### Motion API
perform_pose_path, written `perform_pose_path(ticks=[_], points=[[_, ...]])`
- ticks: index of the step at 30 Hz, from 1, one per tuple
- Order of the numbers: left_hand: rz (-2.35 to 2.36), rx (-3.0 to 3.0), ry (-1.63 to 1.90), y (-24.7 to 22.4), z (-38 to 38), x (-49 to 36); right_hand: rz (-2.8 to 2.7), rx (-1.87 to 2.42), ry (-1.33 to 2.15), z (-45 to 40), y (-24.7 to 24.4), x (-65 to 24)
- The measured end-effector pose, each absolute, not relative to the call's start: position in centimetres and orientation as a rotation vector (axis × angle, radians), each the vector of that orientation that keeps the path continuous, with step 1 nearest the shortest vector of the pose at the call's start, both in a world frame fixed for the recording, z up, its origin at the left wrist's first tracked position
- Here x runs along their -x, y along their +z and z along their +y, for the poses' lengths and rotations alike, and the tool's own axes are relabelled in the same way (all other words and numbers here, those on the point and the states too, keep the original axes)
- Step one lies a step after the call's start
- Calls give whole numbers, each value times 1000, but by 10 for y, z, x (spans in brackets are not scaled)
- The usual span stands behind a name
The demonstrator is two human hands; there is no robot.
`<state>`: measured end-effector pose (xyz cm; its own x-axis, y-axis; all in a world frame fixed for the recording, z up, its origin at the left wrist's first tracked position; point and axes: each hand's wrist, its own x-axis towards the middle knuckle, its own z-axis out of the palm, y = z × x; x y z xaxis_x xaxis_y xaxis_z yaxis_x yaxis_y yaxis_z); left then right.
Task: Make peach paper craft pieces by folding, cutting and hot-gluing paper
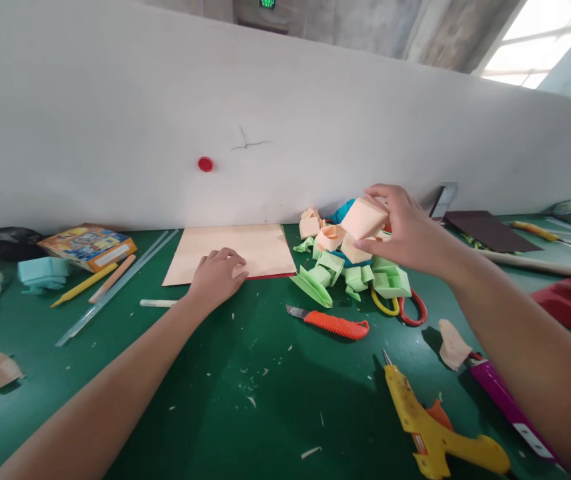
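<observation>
- While the right hand (pixel 399 223) has hold of 1 peach paper block (pixel 364 216) above the pile of folded pieces (pixel 330 263), a slip or crushed fold appears possible, since the light paper is pinched between thumb and fingers.
- Lower peach piece (pixel 355 250) lies close to that thumb; it could be dragged or knocked. Whether the 2 touch cannot be confirmed.
- Cutter (pixel 338 325) lies in front of the pile with its blade (pixel 296 311) exposed. A low sweep of either hand could, in my judgement, cause a cut.
- Glue gun (pixel 428 427) lies on its side near the right forearm. Should it be hot, contact could burn; its heat cannot be told.
- Right arm: extended forward and inward, wrist raised off the green counter (pixel 205 413), thumb below and fingers above, parted by the block's width.
- Left hand (pixel 217 277): palm down, fingers loosely bent and slightly spread on the near edge of the peach sheet (pixel 230 250), gripping nothing visible. Sheet could shift or crease if pressed unevenly.
- Hands: well apart. Scissor handles (pixel 413 313) protrude beside the green pieces, a possible snag.
</observation>
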<state>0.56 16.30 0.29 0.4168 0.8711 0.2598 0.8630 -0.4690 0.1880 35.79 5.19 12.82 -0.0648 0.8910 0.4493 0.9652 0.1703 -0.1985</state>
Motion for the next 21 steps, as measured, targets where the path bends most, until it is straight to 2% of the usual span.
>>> perform_pose_path(ticks=[11, 21], points=[[1602, -2606, 452, 0, 163, -5, -2150, 1827, -73, 57, 113, -356], [1599, -2635, 403, -1, 163, -4, -2297, 2022, 326, 78, 135, -350]])
